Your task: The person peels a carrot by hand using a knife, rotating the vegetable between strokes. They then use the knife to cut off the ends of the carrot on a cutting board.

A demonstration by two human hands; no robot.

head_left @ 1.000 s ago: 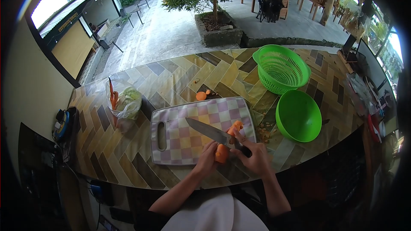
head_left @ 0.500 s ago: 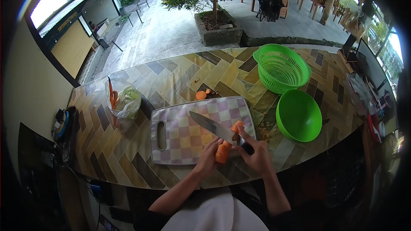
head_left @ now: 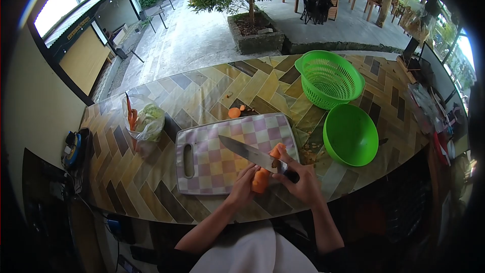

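My left hand (head_left: 244, 188) grips a thick piece of carrot (head_left: 260, 181) near the lower edge of the checkered cutting board (head_left: 212, 146). In my right hand (head_left: 302, 182) is a large knife (head_left: 246, 150), its blade pointing up and left over the board. Another orange carrot piece (head_left: 278, 150) lies against the blade near the handle, by my right fingers. Part of the handle is hidden by my right hand. Beyond the board's top edge, a carrot slice (head_left: 234, 112) and smaller bits rest on the table.
A green colander (head_left: 331, 83) and a green bowl (head_left: 351, 135) stand right of the board. At the left lies a plastic bag (head_left: 150, 121) with carrots and a pale green vegetable. Small scraps (head_left: 310, 154) lie between board and bowl. Plastic packets are at the far right.
The whole view has shifted slightly. Both hands keep their holds on the carrot and knife, and the carrot piece at the blade sits at a slightly different angle.
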